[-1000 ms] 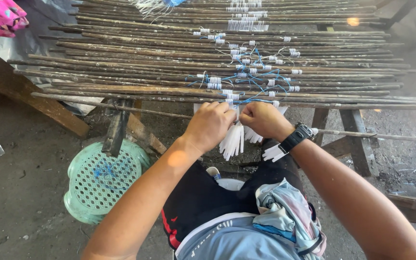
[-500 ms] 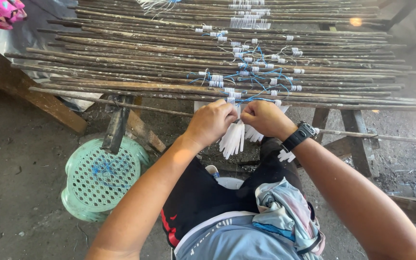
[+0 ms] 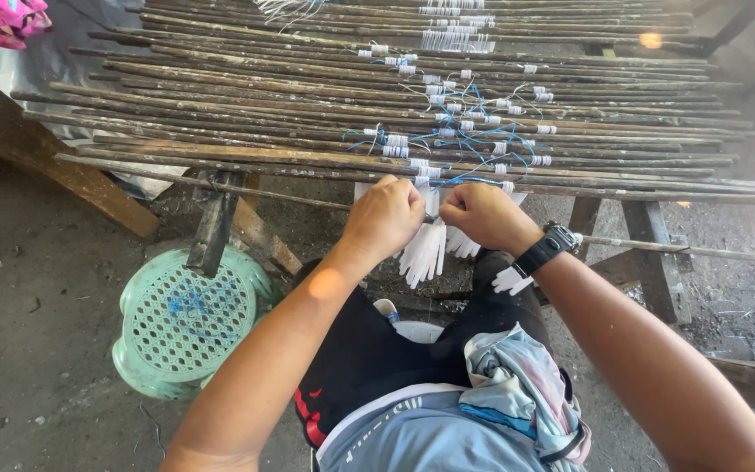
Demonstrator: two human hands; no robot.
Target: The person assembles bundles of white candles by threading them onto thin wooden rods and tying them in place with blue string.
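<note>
Head view: both hands (image 3: 434, 218) at rack edge (image 3: 220, 179).

White strips (image 3: 424, 249), blue string (image 3: 474, 144), green perforated stool (image 3: 187, 319)

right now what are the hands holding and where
Both the left hand and right hand pinch the top end of a bunch of white strips hanging below.

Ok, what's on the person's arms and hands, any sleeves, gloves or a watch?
Both forearms are bare, with no sleeves in view. The left hand wears no glove or ring that shows. The right hand is also gloveless; its wrist carries a black wristwatch with a wide dark strap.
</note>
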